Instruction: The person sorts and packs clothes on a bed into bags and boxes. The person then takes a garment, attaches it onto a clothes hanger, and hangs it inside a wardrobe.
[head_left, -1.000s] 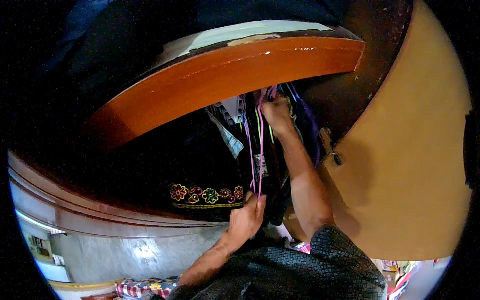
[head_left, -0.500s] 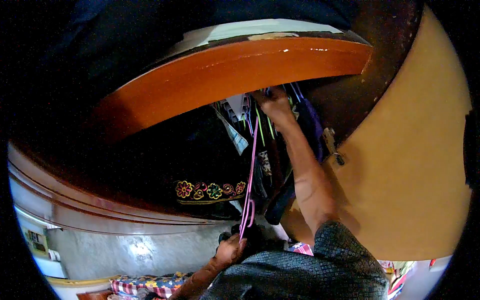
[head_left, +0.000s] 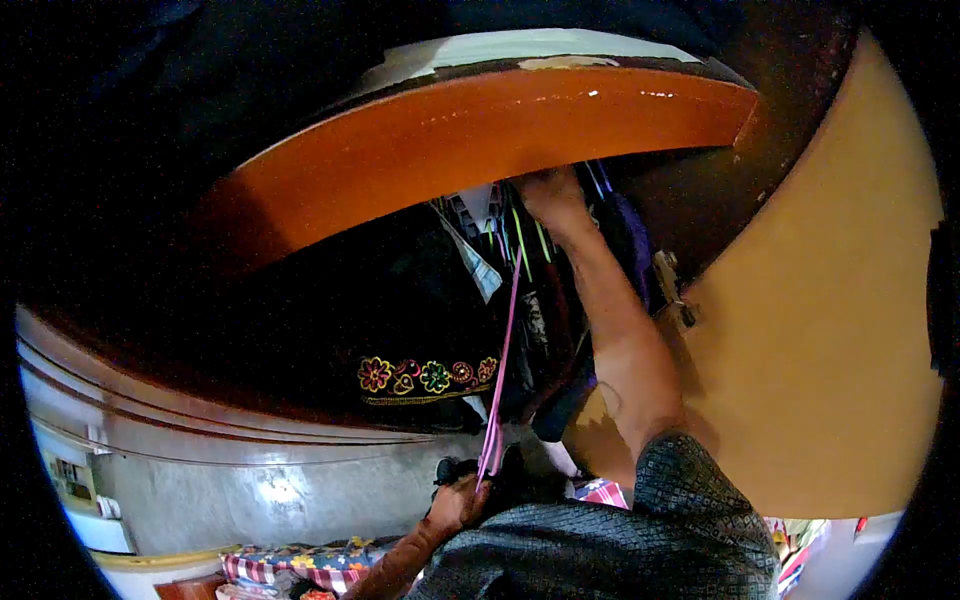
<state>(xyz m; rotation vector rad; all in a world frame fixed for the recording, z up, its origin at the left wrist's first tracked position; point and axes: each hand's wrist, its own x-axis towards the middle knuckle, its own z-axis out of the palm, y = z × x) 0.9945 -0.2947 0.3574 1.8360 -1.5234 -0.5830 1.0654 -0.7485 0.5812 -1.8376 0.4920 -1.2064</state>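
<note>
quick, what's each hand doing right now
left hand: closed on the pink hanger.
right hand: up among the hanging clothes; grip cannot be told.

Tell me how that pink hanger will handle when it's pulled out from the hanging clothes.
The pink hanger looks thin, so probably light and a bit springy. The left hand pinches its low end alone, which suggests little weight. Packed among the dark clothes, it may snag.

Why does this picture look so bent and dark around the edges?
Head view: a fisheye lens bows the orange wooden panel into an arc and leaves black corners; the wardrobe interior around the right hand lies in deep shadow; small glare spots dot the panel's top edge; the left hand holding the pink hanger looks soft.
</note>
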